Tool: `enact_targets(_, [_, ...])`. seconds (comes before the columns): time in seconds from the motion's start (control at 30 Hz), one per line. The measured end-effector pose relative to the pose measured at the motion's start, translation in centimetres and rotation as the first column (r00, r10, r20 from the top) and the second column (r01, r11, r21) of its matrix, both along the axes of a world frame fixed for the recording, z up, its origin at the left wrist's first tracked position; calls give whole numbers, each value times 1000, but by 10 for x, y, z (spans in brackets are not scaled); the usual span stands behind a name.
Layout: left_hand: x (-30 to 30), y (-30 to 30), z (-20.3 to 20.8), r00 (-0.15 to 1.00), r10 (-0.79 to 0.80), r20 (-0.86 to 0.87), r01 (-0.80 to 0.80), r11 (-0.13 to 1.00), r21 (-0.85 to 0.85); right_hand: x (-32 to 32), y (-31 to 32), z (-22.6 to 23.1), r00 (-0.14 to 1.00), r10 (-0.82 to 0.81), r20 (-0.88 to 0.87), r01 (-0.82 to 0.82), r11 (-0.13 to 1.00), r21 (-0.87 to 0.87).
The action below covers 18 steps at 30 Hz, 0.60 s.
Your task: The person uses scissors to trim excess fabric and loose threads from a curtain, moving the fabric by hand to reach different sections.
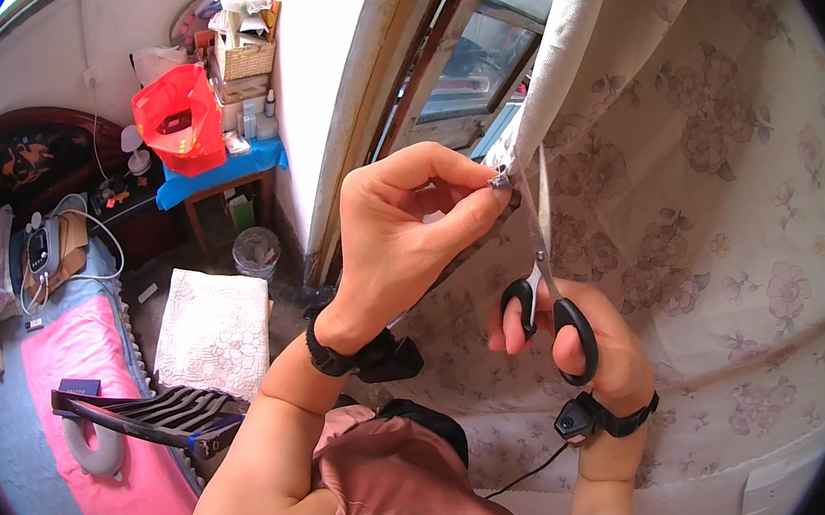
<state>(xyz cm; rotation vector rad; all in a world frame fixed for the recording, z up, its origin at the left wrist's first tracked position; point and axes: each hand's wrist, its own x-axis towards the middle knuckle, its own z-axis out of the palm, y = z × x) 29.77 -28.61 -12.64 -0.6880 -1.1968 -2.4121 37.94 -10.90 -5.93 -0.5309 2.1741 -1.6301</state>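
My left hand point(410, 232) pinches a small dark grey bit of cloth point(501, 179) between thumb and forefinger, at the edge of a flower-patterned curtain point(692, 176). Whether the cloth is joined to the curtain, I cannot tell. My right hand point(605, 343) is closed on a pair of scissors point(542, 261), its fingers through the black handle loops. The metal blades point upward, slightly apart, just right of the pinched cloth. It is unclear whether anything lies between the blades.
Behind my left hand is a wood-framed window point(478, 68). At left, a red bag point(181, 120) stands on a blue-covered table point(178, 189). A cloth-topped seat point(214, 329), a slatted dark chair point(155, 413) and a bed with a pink cover point(85, 364) stand lower left, beside a bin point(256, 253).
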Motion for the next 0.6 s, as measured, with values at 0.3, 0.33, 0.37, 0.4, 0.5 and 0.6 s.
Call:
enact_targets(0.3, [-2,4,2,1000,26,2,-27,999,23,0,-1,2,999,47,-6,-47,999,-7])
enact_targets(0.33, [-3,3,2,1000,27,4,-27,999,23,0,2,1,998,49,27,-49,999,14])
enact_targets(0.37, [-4,3,2,999,41,-3,-41,999,13,0,4,1,998,49,44,-50,998,25])
enact_targets(0.4, [-4,2,2,998,56,-9,-56,998,2,0,6,0,997,51,61,-53,998,36])
enact_targets(0.5, [-2,2,3,998,66,-9,-66,998,12,-2,8,-2,995,81,64,-82,996,18])
enact_targets(0.6, [-4,4,1,999,43,-5,-43,998,34,0,8,-3,996,73,50,-75,997,34])
